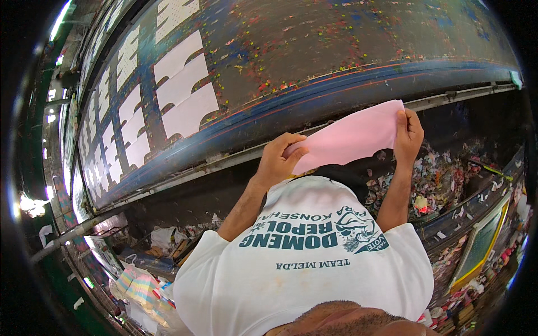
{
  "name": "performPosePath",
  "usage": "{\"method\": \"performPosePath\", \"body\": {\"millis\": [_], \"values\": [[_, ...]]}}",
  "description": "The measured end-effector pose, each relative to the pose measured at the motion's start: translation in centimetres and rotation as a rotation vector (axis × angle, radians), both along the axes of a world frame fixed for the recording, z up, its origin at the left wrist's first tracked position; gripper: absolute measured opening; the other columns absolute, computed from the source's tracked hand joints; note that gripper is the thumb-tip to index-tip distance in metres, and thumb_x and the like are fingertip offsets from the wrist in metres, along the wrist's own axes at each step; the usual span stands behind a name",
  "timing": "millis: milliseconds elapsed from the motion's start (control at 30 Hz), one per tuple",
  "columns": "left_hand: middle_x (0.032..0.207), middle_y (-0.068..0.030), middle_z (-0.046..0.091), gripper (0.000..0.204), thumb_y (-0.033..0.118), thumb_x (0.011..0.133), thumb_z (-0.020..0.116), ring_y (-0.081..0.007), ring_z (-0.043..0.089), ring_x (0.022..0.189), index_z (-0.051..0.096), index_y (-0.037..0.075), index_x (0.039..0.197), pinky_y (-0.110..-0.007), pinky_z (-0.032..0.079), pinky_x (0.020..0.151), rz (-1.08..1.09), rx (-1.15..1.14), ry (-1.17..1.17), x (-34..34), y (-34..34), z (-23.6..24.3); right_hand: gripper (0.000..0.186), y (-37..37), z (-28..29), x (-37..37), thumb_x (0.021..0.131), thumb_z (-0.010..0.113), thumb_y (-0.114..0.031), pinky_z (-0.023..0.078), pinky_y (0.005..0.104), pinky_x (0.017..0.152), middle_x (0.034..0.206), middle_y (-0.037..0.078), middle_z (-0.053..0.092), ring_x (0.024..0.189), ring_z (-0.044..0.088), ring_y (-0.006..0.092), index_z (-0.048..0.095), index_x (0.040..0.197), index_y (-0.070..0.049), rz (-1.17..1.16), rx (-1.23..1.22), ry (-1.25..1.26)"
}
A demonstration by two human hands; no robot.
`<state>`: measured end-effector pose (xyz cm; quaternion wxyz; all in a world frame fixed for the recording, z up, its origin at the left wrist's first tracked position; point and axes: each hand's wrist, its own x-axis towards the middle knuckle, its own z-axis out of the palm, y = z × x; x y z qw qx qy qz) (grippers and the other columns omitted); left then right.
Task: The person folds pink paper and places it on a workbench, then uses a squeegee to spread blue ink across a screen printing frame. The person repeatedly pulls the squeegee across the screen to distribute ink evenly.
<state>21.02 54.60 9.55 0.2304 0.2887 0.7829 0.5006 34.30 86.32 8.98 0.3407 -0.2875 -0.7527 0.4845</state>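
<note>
Well, from where I sit at the far end of this link, the long dark table point(314, 33) is my landmark, and I have a pink cloth piece point(350, 137) held up just off its near edge, on the wearer's side, stretched between both hands. My left hand point(278, 158) pinches one end, thumb on the near face and fingers curled at the upper edge. My right hand point(408, 135) pinches the opposite end near its upper corner, and the cloth looks fairly taut between them. A metal rail point(196, 176) runs along the table's near edge, partly behind the cloth. On the left part of the table, pale notched pieces point(185, 109) lie flat in rows, and coloured specks dot the surface. On the wearer's side of the table, to the right, I see a heap of mixed scraps point(437, 179), with a yellow-framed panel point(481, 246) leaning farther from the table. Striped cloth point(144, 285) lies well away from the table's near edge, to the left. Between them, facing the table, is the wearer's white printed shirt point(302, 285).
</note>
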Motion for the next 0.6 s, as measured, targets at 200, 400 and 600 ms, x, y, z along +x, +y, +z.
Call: {"method": "performPosePath", "body": {"millis": [200,400,600], "values": [[0.103,-0.0113,0.076,0.023,0.012,0.092,0.082,-0.0208,0.072,0.088,0.074,0.003,0.112,-0.033,0.057,0.077,-0.095,0.038,0.011,-2.3,2.9,-0.3,0.020,0.9,0.2,-1.9,0.101,0.076,-0.019,0.043,0.0218,0.068,0.080,-0.006,0.061,0.074,0.049,0.0041,0.068,0.097,-0.001,-0.077,-0.027,0.001],[0.104,-0.0124,0.077,0.020,0.006,0.089,0.083,-0.0226,0.073,0.093,0.075,0.000,0.106,-0.033,0.057,0.082,-0.123,0.213,0.068,-6.1,5.5,-1.3,0.021,3.3,1.6,-3.9,0.100,0.076,-0.019,0.043,0.0246,0.062,0.075,0.000,0.061,0.070,0.050,0.0056,0.068,0.095,-0.001,-0.048,0.137,-0.143],[0.107,-0.0123,0.078,0.021,0.010,0.091,0.082,-0.0219,0.074,0.096,0.076,0.002,0.109,-0.033,0.057,0.085,-0.156,0.068,0.070,-8.1,7.2,-1.1,0.024,5.6,0.8,-4.1,0.103,0.072,-0.022,0.044,0.0269,0.062,0.072,0.002,0.061,0.069,0.049,0.0072,0.067,0.097,0.000,-0.105,0.164,-0.211]]}}
